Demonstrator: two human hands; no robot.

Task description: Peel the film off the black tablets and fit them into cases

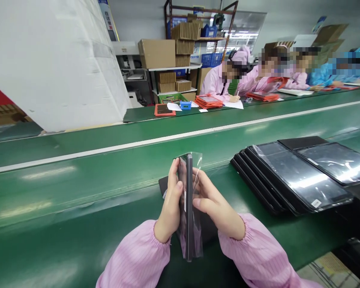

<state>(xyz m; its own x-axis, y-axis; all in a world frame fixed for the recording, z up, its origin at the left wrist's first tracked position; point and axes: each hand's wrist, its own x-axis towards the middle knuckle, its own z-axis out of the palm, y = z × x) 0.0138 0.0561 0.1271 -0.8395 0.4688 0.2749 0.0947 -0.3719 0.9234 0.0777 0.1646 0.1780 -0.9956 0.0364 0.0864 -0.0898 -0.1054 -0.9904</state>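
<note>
Between my two hands a dark tablet [189, 208] stands on edge, its narrow side turned toward me. Clear plastic film sticks out past its right side and top. My left hand [171, 204] presses flat fingers and thumb against the left face, which carries a small white label. On the other side my right hand [214, 202] grips the film and the right face, thumb toward me, some fingers hidden behind the film. Beneath the tablet lies a flat black case or sheet [208, 228], partly covered by my hands and sleeves.
To the right, a stack of black tablets [300, 176] in film leans on the green work surface [78, 252]. Beyond runs a green conveyor belt [108, 176] with a white rail [132, 143]. Across it, several people sit beside orange-cased tablets [209, 101]. Shelves with cartons [157, 53] stand behind.
</note>
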